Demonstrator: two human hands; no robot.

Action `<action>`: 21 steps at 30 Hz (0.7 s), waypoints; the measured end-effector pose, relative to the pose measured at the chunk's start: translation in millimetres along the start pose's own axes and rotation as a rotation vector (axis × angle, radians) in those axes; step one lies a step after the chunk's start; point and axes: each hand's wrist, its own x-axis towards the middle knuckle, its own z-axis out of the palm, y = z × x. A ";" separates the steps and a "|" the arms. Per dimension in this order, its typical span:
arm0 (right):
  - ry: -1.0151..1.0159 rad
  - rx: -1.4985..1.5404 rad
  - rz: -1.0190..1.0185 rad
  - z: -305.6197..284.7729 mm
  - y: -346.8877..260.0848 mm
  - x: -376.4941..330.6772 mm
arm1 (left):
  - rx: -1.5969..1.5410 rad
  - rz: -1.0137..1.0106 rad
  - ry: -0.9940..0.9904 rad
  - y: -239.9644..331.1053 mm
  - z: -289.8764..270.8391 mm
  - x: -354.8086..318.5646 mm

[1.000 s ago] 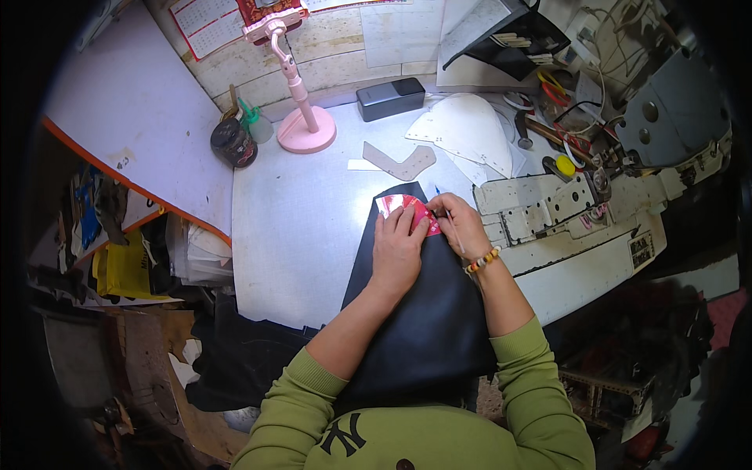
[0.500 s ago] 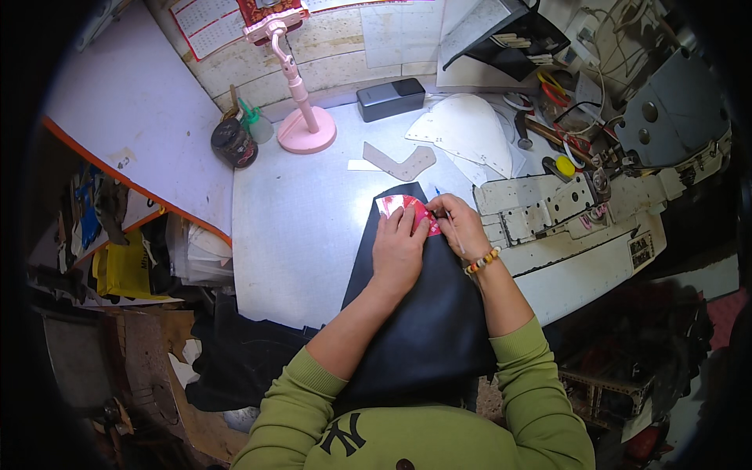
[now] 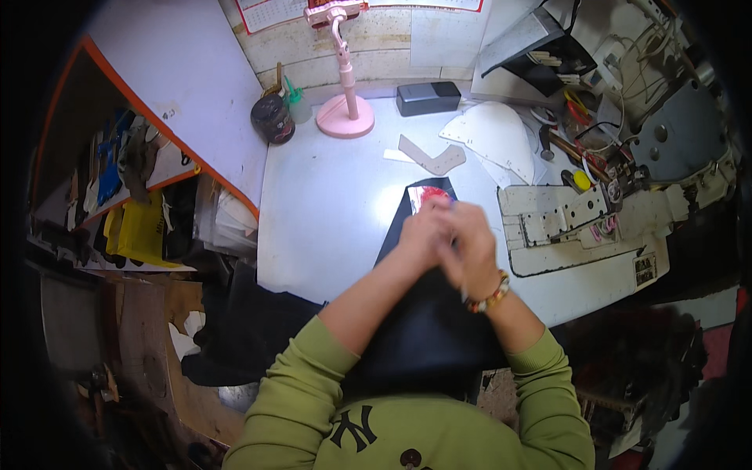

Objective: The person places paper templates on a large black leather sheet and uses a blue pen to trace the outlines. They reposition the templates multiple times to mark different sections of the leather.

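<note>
A black sheet of leather-like material [image 3: 427, 329] runs from my lap up onto the white table. On its far end lies a red and white patterned piece [image 3: 421, 194], partly covered by my hands. My left hand [image 3: 423, 235] is lifted close against my right, its fingers blurred and mostly hidden. Over it is my right hand [image 3: 473, 235], closed around a thin pale pen [image 3: 464, 283] whose shaft shows near the beaded bracelet. Motion smears both hands, and whether they touch the patterned piece cannot be made out.
Beyond the hands lie a grey angled template [image 3: 432, 159] and white pattern pieces [image 3: 493, 137]. A pink stand [image 3: 345, 117], a dark jar [image 3: 273, 119] and a grey box [image 3: 428, 99] are at the back. To the right sits a sewing machine [image 3: 556, 223]; dark cloth [image 3: 243, 329] hangs at left.
My left hand has left its flat place on the patterned piece and come together with my right. My right hand has turned and moved nearer me. The view has shifted left.
</note>
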 end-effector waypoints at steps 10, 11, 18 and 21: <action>-0.253 0.281 -0.484 45.6 -114.0 -12.6 | -0.309 -0.109 -0.172 -30.2 -32.2 30.5; -0.272 0.302 -0.478 44.3 -114.7 -12.1 | -0.382 -0.149 -0.184 -30.4 -33.8 32.5; -0.351 0.336 -0.541 47.2 -124.0 -19.7 | -0.776 -0.343 -0.188 -29.3 -34.7 35.2; -0.312 0.300 -0.554 50.0 -119.1 -21.0 | -0.811 -0.334 -0.170 -31.0 -33.6 35.5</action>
